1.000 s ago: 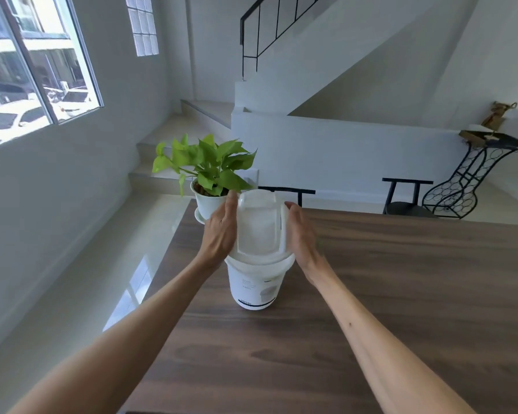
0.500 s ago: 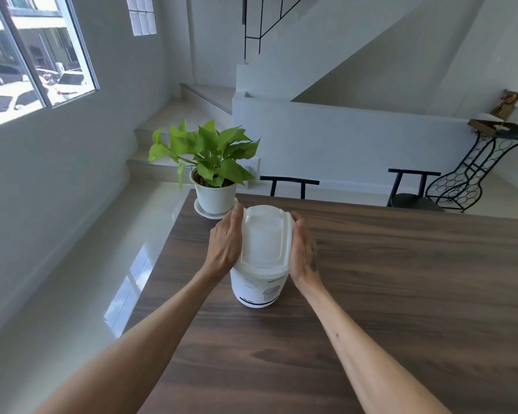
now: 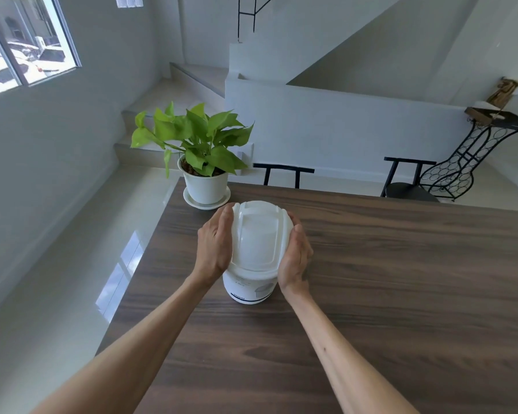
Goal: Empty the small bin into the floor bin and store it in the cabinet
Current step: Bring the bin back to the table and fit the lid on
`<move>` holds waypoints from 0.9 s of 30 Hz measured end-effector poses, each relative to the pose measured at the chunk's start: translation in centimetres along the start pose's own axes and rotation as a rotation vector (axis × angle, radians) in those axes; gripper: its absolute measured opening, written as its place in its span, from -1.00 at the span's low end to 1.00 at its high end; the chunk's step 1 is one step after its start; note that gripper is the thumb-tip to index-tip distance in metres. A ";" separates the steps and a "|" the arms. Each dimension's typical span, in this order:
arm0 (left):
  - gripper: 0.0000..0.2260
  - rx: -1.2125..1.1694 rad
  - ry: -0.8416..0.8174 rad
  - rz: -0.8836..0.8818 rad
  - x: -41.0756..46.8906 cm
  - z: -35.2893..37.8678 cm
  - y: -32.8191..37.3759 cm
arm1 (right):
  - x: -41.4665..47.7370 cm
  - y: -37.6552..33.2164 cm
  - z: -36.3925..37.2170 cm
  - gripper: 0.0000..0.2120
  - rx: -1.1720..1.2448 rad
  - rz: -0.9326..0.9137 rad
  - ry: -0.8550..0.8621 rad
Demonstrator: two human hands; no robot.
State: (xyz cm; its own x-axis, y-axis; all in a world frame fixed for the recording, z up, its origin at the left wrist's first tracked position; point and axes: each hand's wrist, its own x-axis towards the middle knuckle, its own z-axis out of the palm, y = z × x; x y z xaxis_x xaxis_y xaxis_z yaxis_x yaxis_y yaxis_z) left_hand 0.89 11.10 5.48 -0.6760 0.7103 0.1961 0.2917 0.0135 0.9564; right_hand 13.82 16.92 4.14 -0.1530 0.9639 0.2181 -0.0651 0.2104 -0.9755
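Note:
A small white bin [image 3: 248,289] with a dark band near its base stands upright on the dark wooden table [image 3: 386,279]. Its white lid [image 3: 259,236] sits on top. My left hand [image 3: 214,245] presses flat against the lid's left side. On the opposite side my right hand [image 3: 295,253] cups the lid's rim. The lid lies between both palms. No floor bin or cabinet is in view.
A green potted plant [image 3: 205,162] in a white pot on a saucer stands just behind the bin at the table's far left corner. Two black chairs [image 3: 407,179] sit beyond the far edge. A black wire stand [image 3: 473,156] is at the right. Stairs rise behind.
The lid, held raised and tilted above the bin a second ago, has come down onto the bin's rim. Both hands stayed on its sides. The camera tilted further down.

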 end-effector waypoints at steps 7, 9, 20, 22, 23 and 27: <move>-0.55 -0.085 0.025 -0.053 -0.2 0.0 -0.2 | 0.3 0.9 0.0 -0.54 -0.034 0.022 0.010; -0.56 -0.108 0.027 -0.081 -0.3 0.0 0.1 | 0.3 0.9 0.0 -0.48 -0.055 0.030 -0.008; -0.59 -0.135 0.021 -0.117 -5.0 -0.8 1.2 | -2.6 -0.5 -2.6 -0.57 -0.068 0.037 -0.131; -0.59 -0.129 0.012 -0.133 -5.5 -1.0 1.4 | -2.8 -0.3 -3.1 -0.55 -0.075 0.053 -0.157; -0.58 -0.115 0.003 -0.139 -5.5 -1.1 1.5 | -2.8 -0.4 -3.2 -0.53 -0.079 0.059 -0.162; -0.46 -0.098 -0.066 -0.261 -5.1 -1.8 1.3 | -2.3 -0.6 -3.9 -0.58 -0.094 0.100 -0.231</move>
State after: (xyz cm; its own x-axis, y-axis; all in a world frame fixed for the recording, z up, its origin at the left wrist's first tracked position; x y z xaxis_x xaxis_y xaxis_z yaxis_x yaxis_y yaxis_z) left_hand 3.51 6.23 6.07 -0.6733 0.7360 -0.0711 0.0442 0.1360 0.9897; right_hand 18.05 15.25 4.08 -0.3758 0.9200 0.1112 0.0515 0.1406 -0.9887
